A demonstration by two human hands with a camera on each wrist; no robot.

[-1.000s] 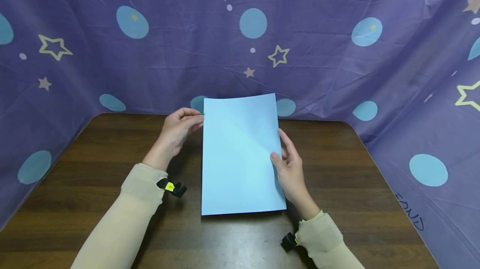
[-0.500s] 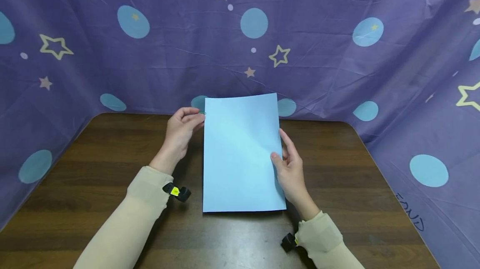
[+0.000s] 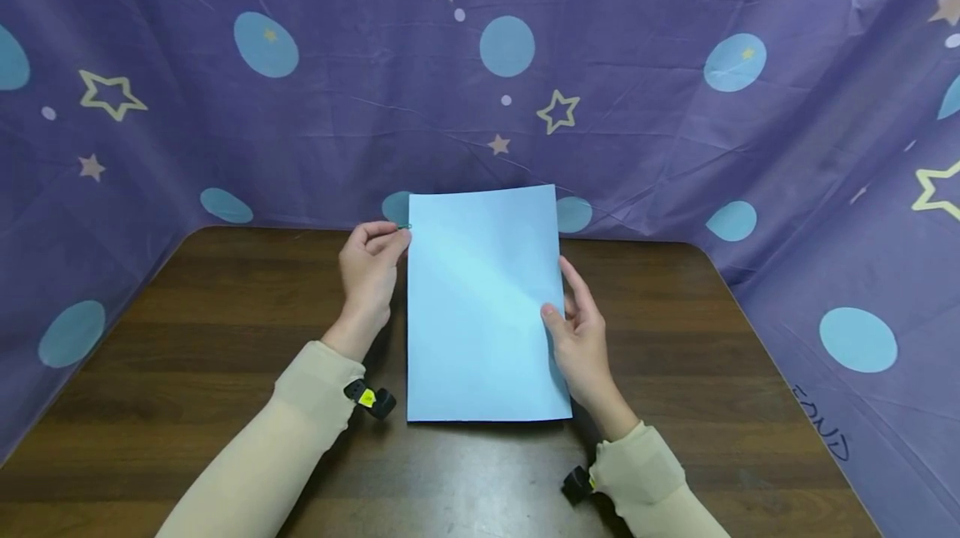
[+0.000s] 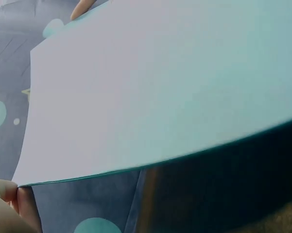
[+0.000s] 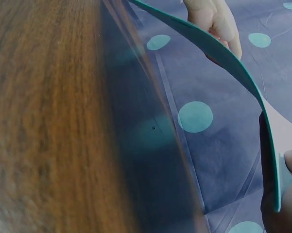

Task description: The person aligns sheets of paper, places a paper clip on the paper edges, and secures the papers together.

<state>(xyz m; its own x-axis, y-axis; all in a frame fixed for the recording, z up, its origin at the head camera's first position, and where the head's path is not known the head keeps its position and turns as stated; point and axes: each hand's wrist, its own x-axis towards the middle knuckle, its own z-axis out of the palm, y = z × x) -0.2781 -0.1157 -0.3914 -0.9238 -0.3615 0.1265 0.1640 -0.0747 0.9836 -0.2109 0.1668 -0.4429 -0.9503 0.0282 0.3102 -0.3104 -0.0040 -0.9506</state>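
Note:
Light blue paper [image 3: 483, 313] is held up over the table in the head view, its top edge in front of the curtain. Along its right side my right hand [image 3: 581, 346] grips it, thumb on the front face and fingers behind. My left hand [image 3: 370, 267] is at the upper left edge, pinching a small green paper clip [image 3: 405, 226] between thumb and fingers; most of the clip is hidden by the fingertips. In the left wrist view the paper [image 4: 136, 97] fills most of the picture, with left fingertips right at its corner. The right wrist view shows the paper [image 5: 233, 63] edge-on, bowed.
The brown wooden table [image 3: 187, 371] lies under both hands. A purple curtain [image 3: 637, 130] with stars and blue spots rises behind and at both sides. Small black cameras sit on the wrists, the left one [image 3: 371, 398] close to the paper's lower left edge.
My left wrist and forearm have swung to the right, closer to the paper, while the fingertips stay at its edge. The paper's lower left corner has risen slightly. The right hand keeps its grip.

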